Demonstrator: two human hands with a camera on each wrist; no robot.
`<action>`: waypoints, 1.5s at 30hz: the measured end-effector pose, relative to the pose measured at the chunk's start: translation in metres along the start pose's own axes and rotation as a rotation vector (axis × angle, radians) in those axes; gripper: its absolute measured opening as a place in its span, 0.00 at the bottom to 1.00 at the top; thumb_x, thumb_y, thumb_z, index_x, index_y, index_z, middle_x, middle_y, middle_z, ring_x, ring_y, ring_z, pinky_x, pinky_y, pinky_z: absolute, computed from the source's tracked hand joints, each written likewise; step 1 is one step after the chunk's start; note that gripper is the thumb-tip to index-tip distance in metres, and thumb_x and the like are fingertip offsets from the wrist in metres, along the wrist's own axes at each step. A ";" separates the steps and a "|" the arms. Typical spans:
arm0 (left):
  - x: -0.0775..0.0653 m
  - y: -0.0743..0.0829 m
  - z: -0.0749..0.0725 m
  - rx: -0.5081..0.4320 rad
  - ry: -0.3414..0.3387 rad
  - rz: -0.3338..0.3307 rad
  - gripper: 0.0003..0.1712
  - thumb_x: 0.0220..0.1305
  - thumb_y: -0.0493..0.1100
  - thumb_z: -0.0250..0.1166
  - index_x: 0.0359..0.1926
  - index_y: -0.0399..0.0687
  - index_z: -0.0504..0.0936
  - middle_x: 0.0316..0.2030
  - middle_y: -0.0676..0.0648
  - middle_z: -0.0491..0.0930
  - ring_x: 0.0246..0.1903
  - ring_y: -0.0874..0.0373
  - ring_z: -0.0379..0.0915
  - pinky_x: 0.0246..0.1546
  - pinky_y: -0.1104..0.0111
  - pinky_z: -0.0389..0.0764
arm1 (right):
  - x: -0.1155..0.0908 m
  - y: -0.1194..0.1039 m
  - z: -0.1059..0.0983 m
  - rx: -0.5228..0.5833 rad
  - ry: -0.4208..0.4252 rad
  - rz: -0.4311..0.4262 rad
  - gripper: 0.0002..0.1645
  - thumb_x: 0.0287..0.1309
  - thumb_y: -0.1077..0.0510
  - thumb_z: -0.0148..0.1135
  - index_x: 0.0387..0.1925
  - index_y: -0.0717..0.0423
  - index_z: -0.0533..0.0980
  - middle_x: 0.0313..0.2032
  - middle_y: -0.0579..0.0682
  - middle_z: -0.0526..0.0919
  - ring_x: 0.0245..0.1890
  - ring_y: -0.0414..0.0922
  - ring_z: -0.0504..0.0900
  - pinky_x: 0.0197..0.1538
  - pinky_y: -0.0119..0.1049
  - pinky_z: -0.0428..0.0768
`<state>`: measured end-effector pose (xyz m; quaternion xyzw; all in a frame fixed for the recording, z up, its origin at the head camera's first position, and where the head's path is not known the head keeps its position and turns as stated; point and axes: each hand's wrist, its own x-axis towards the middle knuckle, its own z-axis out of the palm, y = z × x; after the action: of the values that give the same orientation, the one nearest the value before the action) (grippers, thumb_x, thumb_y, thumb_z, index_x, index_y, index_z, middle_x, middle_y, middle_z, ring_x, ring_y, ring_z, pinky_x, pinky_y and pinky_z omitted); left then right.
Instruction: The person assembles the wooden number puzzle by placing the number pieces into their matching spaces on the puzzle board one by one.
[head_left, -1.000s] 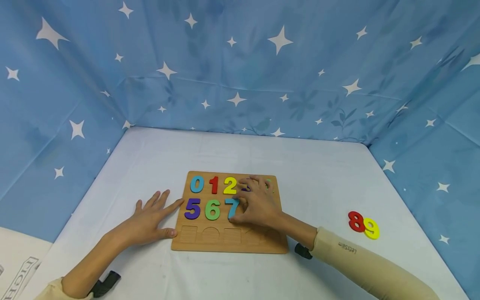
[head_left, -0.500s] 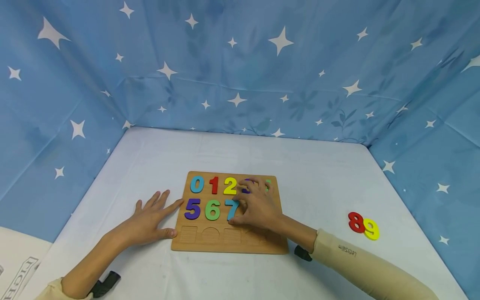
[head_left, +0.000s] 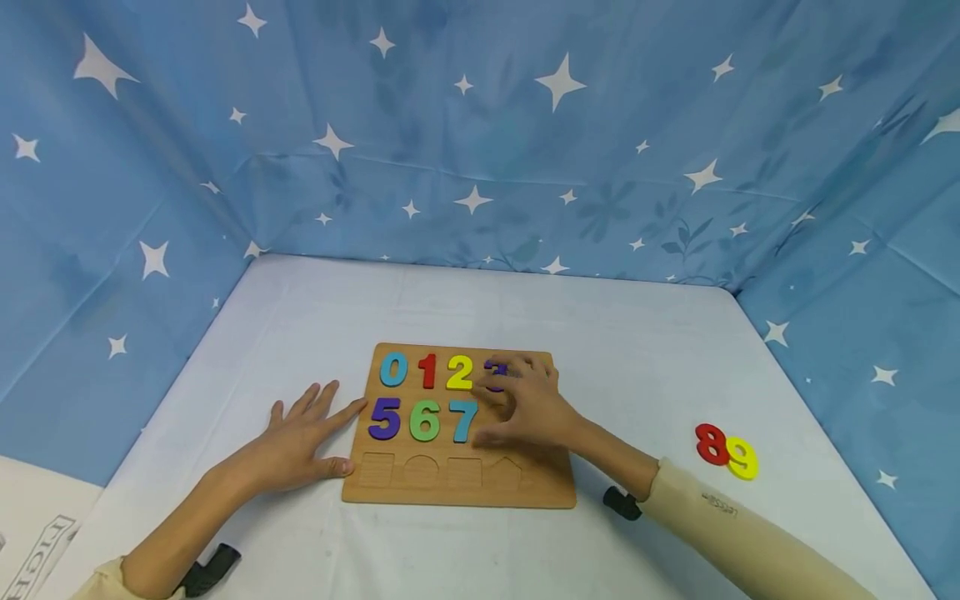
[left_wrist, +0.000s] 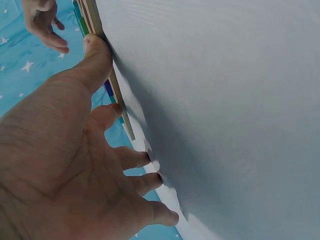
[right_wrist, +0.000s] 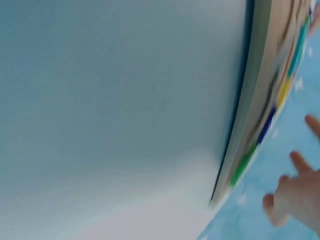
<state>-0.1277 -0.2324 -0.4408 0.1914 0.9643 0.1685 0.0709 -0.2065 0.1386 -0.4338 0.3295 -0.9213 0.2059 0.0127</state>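
Observation:
A wooden number board point(head_left: 450, 494) lies on the white table. My left hand point(head_left: 296, 442) rests at its left side, fingers spread, with thumb and index fingertip against the edge. Over the board's right half hovers my right hand point(head_left: 534, 408), fingers loosely bent and holding nothing. Just left of its thumb, the light blue 7 point(head_left: 464, 421) sits in the middle row beside a green 6 point(head_left: 417, 419) and a purple 5 point(head_left: 386, 419). In the top row are a blue 0 point(head_left: 385, 371), red 1 point(head_left: 429, 372) and yellow 2 point(head_left: 461, 373). Fingers partly cover a purple 3 point(head_left: 492, 365).
A red 8 point(head_left: 711, 445) and a yellow 9 point(head_left: 746, 467) lie touching on the table, right of the board. Shallow shape outlines line the board's near row. A blue star-patterned curtain point(head_left: 495, 142) encloses the back and sides.
My right hand has let go of the light blue 7 and drawn back slightly to the right, so the whole 7 shows. My left hand has stayed still.

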 end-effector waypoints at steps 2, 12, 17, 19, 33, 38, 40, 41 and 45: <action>-0.001 0.000 0.000 -0.005 0.000 -0.001 0.51 0.54 0.71 0.66 0.74 0.56 0.64 0.73 0.28 0.49 0.71 0.26 0.38 0.56 0.23 0.40 | -0.004 0.013 -0.012 0.056 -0.011 -0.010 0.50 0.37 0.30 0.78 0.64 0.42 0.76 0.70 0.53 0.62 0.69 0.57 0.52 0.58 0.65 0.55; 0.000 0.001 0.000 -0.021 -0.008 0.004 0.51 0.55 0.71 0.66 0.74 0.57 0.64 0.73 0.28 0.49 0.71 0.27 0.37 0.57 0.24 0.39 | -0.068 0.099 -0.075 0.129 -0.004 0.144 0.67 0.30 0.39 0.86 0.73 0.38 0.60 0.74 0.54 0.51 0.70 0.63 0.47 0.56 0.77 0.53; 0.001 0.001 0.000 -0.007 -0.011 0.010 0.51 0.55 0.70 0.66 0.75 0.55 0.63 0.73 0.27 0.48 0.70 0.26 0.38 0.56 0.23 0.40 | -0.123 0.143 -0.105 0.108 -0.010 0.220 0.60 0.35 0.43 0.84 0.70 0.46 0.63 0.73 0.60 0.50 0.66 0.68 0.46 0.51 0.78 0.52; 0.002 0.001 0.000 -0.002 -0.012 0.010 0.51 0.55 0.70 0.66 0.75 0.55 0.63 0.73 0.27 0.48 0.70 0.25 0.37 0.56 0.23 0.40 | -0.146 0.160 -0.114 0.097 -0.011 0.228 0.55 0.37 0.46 0.83 0.68 0.49 0.66 0.73 0.63 0.50 0.66 0.72 0.45 0.48 0.78 0.51; 0.002 0.002 0.000 0.012 -0.017 0.011 0.51 0.56 0.68 0.67 0.75 0.53 0.63 0.72 0.27 0.48 0.70 0.24 0.38 0.55 0.23 0.41 | -0.230 0.212 -0.111 0.179 -0.019 0.303 0.37 0.42 0.51 0.77 0.58 0.44 0.77 0.68 0.69 0.57 0.64 0.74 0.48 0.50 0.84 0.42; 0.001 0.002 0.002 0.000 -0.024 0.010 0.51 0.55 0.70 0.66 0.75 0.55 0.63 0.73 0.27 0.48 0.70 0.25 0.38 0.55 0.23 0.41 | -0.232 0.209 -0.108 0.137 -0.014 0.331 0.37 0.39 0.49 0.80 0.56 0.46 0.78 0.67 0.69 0.59 0.61 0.73 0.50 0.45 0.80 0.56; 0.001 0.002 0.002 -0.001 -0.020 0.011 0.51 0.55 0.70 0.66 0.75 0.55 0.63 0.73 0.27 0.48 0.70 0.26 0.38 0.55 0.23 0.41 | -0.232 0.209 -0.107 0.120 -0.020 0.344 0.38 0.39 0.49 0.80 0.56 0.46 0.78 0.67 0.70 0.58 0.60 0.74 0.51 0.42 0.77 0.60; 0.001 0.002 0.002 -0.002 -0.017 0.011 0.51 0.55 0.70 0.66 0.75 0.55 0.63 0.73 0.28 0.49 0.71 0.26 0.38 0.56 0.23 0.41 | -0.232 0.209 -0.106 0.113 -0.019 0.348 0.38 0.39 0.49 0.81 0.56 0.46 0.78 0.67 0.69 0.58 0.60 0.74 0.51 0.41 0.77 0.61; 0.001 0.002 0.000 -0.001 -0.011 0.008 0.50 0.55 0.69 0.66 0.75 0.56 0.63 0.73 0.28 0.49 0.71 0.26 0.38 0.56 0.23 0.41 | -0.230 0.211 -0.105 0.096 -0.017 0.341 0.37 0.40 0.51 0.81 0.56 0.48 0.77 0.67 0.70 0.58 0.59 0.75 0.51 0.39 0.78 0.62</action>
<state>-0.1283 -0.2301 -0.4399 0.1963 0.9630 0.1684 0.0755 -0.1675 0.4647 -0.4525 0.1703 -0.9531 0.2461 -0.0458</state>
